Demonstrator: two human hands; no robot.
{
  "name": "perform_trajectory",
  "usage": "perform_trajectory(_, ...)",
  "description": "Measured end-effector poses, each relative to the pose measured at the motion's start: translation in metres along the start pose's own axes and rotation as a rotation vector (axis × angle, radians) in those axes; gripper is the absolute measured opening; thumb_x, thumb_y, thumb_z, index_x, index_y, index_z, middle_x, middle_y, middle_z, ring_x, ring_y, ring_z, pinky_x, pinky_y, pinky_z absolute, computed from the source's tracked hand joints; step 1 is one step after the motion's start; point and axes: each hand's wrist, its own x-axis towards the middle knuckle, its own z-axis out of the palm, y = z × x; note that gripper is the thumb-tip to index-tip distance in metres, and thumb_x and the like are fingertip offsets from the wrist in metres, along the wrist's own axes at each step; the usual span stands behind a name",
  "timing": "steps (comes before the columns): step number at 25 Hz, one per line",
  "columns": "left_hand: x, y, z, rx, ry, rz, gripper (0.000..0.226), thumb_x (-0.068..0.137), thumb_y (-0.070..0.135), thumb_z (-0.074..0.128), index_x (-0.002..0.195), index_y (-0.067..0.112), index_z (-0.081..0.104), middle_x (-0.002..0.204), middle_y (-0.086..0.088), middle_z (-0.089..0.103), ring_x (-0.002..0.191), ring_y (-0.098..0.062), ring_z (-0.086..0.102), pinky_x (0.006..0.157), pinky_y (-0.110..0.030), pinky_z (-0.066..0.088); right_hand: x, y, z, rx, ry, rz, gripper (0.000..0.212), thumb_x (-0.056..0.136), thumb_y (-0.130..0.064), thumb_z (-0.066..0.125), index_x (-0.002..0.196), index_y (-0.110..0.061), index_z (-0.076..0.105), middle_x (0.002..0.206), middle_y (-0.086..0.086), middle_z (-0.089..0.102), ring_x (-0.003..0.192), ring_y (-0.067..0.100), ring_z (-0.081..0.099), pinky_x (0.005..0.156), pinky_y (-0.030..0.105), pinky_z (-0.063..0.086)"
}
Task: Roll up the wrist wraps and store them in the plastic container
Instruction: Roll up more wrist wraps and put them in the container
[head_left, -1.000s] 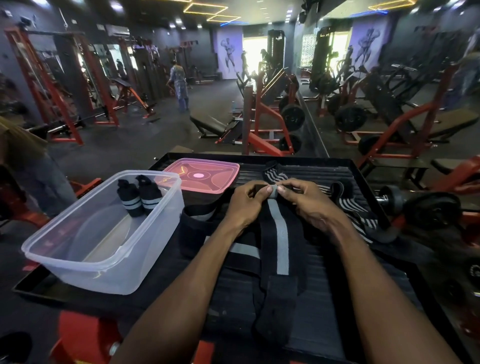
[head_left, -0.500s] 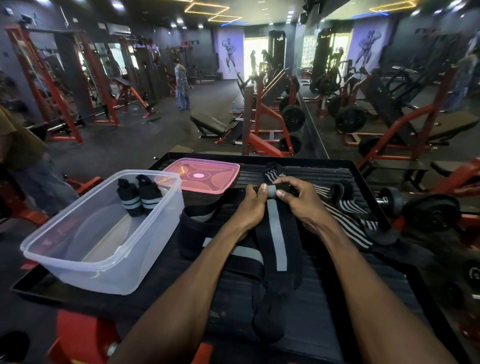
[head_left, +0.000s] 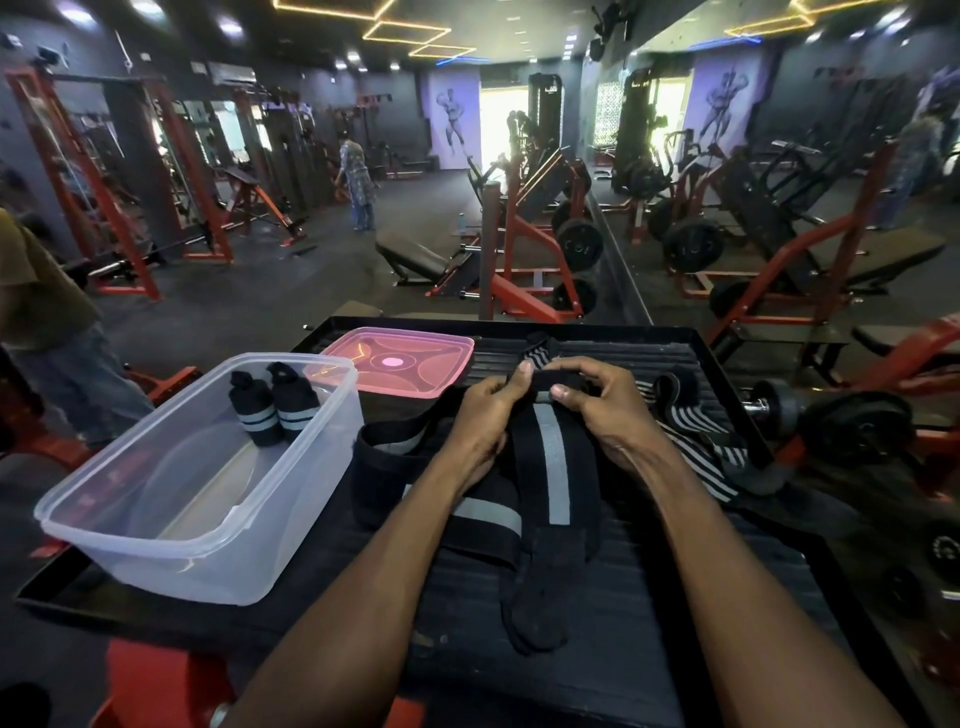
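left hand (head_left: 480, 415), right hand (head_left: 605, 402), grip at far end of wrist wrap (head_left: 553, 467)

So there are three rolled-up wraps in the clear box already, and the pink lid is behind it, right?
Not quite. The head view shows two rolled-up wraps standing in the clear box, not three. The pink lid does lie behind it, as you said.

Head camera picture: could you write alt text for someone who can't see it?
Two hands, left hand and right hand, roll the far end of a black wrist wrap with a grey stripe on a black ribbed platform in a gym. To the left, a clear plastic container holds two rolled wraps; its pink lid lies behind.
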Motion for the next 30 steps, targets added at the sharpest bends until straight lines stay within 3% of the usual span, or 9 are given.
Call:
perform_trajectory(2,0.001,-0.002,-0.002,0.142,0.022,0.045,0.027,0.093,0.034,0.068,0.099,0.009,0.076,0.094,-0.008,0.078,0.093,-0.022,0.074,0.088,-0.038,0.059,0.000,0.000,0.000,0.000,-0.007,0.006,0.029,0.082,0.008,0.071,0.106,-0.008,0.076,0.109,0.005,0.074,0.097,0.011,0.068,0.083,0.016,0.053)
perform_trajectory(5,-0.002,0.000,-0.003,0.156,0.041,0.138,0.013,0.094,0.020,0.067,0.100,0.012,0.076,0.091,-0.001,0.078,0.086,-0.011,0.073,0.081,-0.027,0.057,-0.001,-0.002,-0.001,0.008,-0.026,0.058,0.028,0.086,-0.005,0.075,0.112,-0.013,0.074,0.111,0.001,0.074,0.103,0.013,0.069,0.085,0.017,0.054)
perform_trajectory(9,-0.001,0.001,-0.004,0.217,0.025,0.237,0.015,0.092,0.007,0.066,0.105,0.011,0.073,0.098,-0.001,0.076,0.088,-0.006,0.070,0.083,-0.021,0.055,0.001,-0.003,-0.010,-0.233,-0.121,0.075,0.023,0.093,-0.023,0.070,0.115,-0.019,0.071,0.110,-0.002,0.073,0.104,0.013,0.067,0.094,0.034,0.054)
perform_trajectory(12,-0.002,0.001,-0.003,0.240,0.017,0.259,0.021,0.092,0.002,0.063,0.112,0.006,0.070,0.100,-0.002,0.074,0.085,-0.002,0.069,0.080,-0.018,0.054,0.004,0.000,-0.013,-0.509,-0.075,-0.002,0.032,0.090,-0.030,0.072,0.122,-0.028,0.069,0.118,0.003,0.068,0.111,0.019,0.063,0.102,0.042,0.048)
perform_trajectory(17,0.000,-0.002,-0.002,0.239,0.009,0.269,0.026,0.092,-0.003,0.061,0.117,0.005,0.066,0.099,0.000,0.072,0.085,-0.001,0.068,0.083,-0.020,0.054,0.007,-0.001,-0.011,-0.394,-0.125,0.039,0.040,0.091,-0.014,0.070,0.131,-0.015,0.064,0.126,0.005,0.069,0.117,0.021,0.062,0.106,0.045,0.047)
perform_trajectory(21,-0.001,-0.003,0.000,0.247,-0.011,0.277,0.026,0.094,-0.004,0.058,0.117,0.005,0.064,0.097,0.000,0.071,0.086,-0.003,0.067,0.083,-0.019,0.053,0.005,0.000,-0.011,-0.323,-0.182,0.034,0.025,0.092,-0.004,0.066,0.115,-0.010,0.070,0.111,0.013,0.073,0.108,0.028,0.067,0.101,0.048,0.050)
perform_trajectory(25,0.001,-0.007,0.003,0.237,-0.043,0.170,0.016,0.101,0.019,0.055,0.117,0.016,0.056,0.111,-0.005,0.066,0.104,-0.018,0.064,0.097,-0.036,0.053,0.004,0.001,-0.006,-0.255,-0.078,-0.024,0.024,0.087,0.005,0.067,0.107,-0.007,0.070,0.106,0.014,0.073,0.105,0.031,0.067,0.099,0.048,0.050)
perform_trajectory(27,0.002,-0.007,0.004,0.227,-0.055,0.057,0.037,0.101,0.044,0.049,0.123,0.015,0.050,0.123,-0.008,0.062,0.116,-0.022,0.060,0.103,-0.041,0.048,0.005,0.004,-0.003,-0.281,-0.069,-0.034,0.027,0.086,0.004,0.069,0.106,-0.014,0.070,0.104,0.008,0.073,0.104,0.026,0.068,0.099,0.046,0.051)
perform_trajectory(30,0.007,-0.011,0.001,0.282,0.032,0.062,0.047,0.100,0.051,0.046,0.118,0.009,0.057,0.111,-0.004,0.066,0.105,-0.017,0.061,0.093,-0.035,0.048,0.005,0.006,0.000,-0.284,-0.083,-0.049,0.032,0.083,0.001,0.072,0.107,-0.020,0.072,0.105,0.003,0.073,0.105,0.022,0.068,0.099,0.043,0.051)
